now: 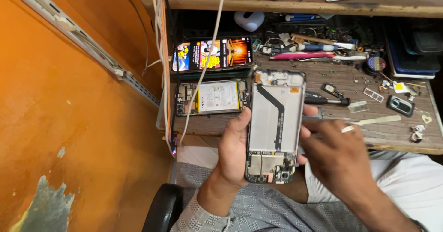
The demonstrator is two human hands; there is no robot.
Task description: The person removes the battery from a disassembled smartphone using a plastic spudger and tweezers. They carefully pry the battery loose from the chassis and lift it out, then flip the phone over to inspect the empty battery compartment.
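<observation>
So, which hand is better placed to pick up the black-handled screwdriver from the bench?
Probably the right hand: it sits just below the black-handled screwdriver and carries no load, while the left hand is cradling the opened phone.

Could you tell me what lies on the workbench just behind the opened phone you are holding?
Behind the opened phone lie another open phone and a lit phone. It hides part of the screwdriver.
</observation>
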